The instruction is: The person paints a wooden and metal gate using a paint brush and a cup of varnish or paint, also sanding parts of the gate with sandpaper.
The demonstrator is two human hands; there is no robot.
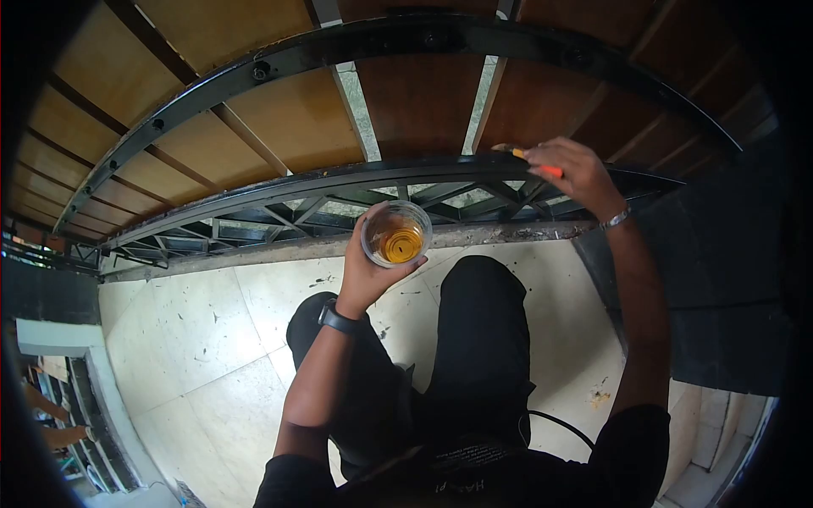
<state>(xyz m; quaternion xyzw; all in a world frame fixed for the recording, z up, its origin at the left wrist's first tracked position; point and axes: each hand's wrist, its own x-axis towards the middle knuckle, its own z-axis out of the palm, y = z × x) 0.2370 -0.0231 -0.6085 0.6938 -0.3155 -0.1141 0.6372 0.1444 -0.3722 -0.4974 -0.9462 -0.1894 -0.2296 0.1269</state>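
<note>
My left hand [366, 275] is wrapped round a clear plastic cup [370, 241] that holds some amber liquid [401, 244]. Pinched in the fingers of my right hand [577, 176] is a small paintbrush [518, 153], its handle showing yellow and orange. The brush's tip points left, close to the lower edge of a dark reddish-brown wooden panel [535, 114]; whether it touches cannot be made out. Lighter, yellowish panels [301, 140] stand to the left in the same black metal frame [339, 57].
Black metal lattice [313, 210] runs below the panels, above a rough ledge [542, 230]. My knees [483, 292] are on or above cream floor tiles [203, 339] with dark specks. A black cable [563, 423] curves beside me. At far left, part of another person's arm [63, 436] shows.
</note>
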